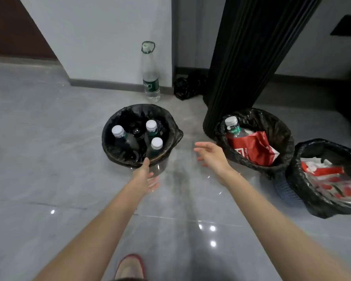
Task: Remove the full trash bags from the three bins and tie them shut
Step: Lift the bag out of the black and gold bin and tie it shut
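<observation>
A: Black plastic, item one?
B: Black liner bag (pixel 171 136), folded over the rim of the left bin (pixel 160 166). Contents: three capped bottles (pixel 151 126) with white lids, upright, plus dark items too dim to tell.

A: Hands at that bin?
B: Left hand (pixel 146 173), fingers spread, thumb tip touching the near rim of the liner; nothing gripped. Right hand (pixel 211 155), open and empty, fingers apart, above the floor between the left bin and the middle bin (pixel 255 138).

A: Item two?
B: Middle bin, black liner, standing against the foot of a dark ribbed column (pixel 247 57). Contents: one capped bottle (pixel 232 124) and a red paper bag (pixel 253 149) with white lettering.

A: Item three?
B: Right bin (pixel 286 191), touching the middle one, dark slatted wall, black liner. Contents: red-and-white wrappers (pixel 328 173) and clear plastic.

A: All three bags?
B: Seated in their bins, mouths open, untied.

A: Sundries?
B: Clear tall bottle (pixel 150 78), green label, upright by the wall skirting. Small crumpled black bag (pixel 185 88) just right of it, beside the column. Grey glossy tile floor (pixel 49 159). Red shoe (pixel 130 266) at the bottom edge.
</observation>
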Demonstrator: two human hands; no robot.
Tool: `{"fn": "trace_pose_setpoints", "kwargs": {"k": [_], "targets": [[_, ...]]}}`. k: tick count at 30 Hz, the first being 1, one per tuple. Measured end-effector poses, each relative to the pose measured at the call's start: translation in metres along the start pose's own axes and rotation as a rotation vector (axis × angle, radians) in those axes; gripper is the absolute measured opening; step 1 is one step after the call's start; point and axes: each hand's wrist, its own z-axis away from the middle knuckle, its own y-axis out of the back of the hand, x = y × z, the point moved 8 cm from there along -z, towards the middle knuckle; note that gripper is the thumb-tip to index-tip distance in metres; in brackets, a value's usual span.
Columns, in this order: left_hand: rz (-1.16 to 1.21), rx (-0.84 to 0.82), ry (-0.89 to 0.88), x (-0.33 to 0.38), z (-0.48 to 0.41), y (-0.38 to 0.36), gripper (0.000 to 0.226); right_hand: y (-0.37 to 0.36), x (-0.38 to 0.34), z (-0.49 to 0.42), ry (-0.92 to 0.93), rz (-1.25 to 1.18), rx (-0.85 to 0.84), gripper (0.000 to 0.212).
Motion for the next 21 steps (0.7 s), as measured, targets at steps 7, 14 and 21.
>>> {"fn": "trace_pose_setpoints", "kwargs": {"k": [7, 14, 21], "targets": [[0.059, 0.092, -0.107, 0.025, -0.018, 0.025, 0.042, -0.016, 0.014, 0.009, -0.019, -0.015, -0.018, 0.019], [-0.055, 0.104, -0.030, 0.007, 0.009, 0.035, 0.036, -0.016, 0.015, 0.042, -0.018, -0.004, -0.028, 0.017], [-0.164, 0.062, 0.060, -0.045, 0.050, 0.045, 0.030, 0.004, 0.028, 0.091, -0.051, -0.004, -0.025, 0.022]]}}
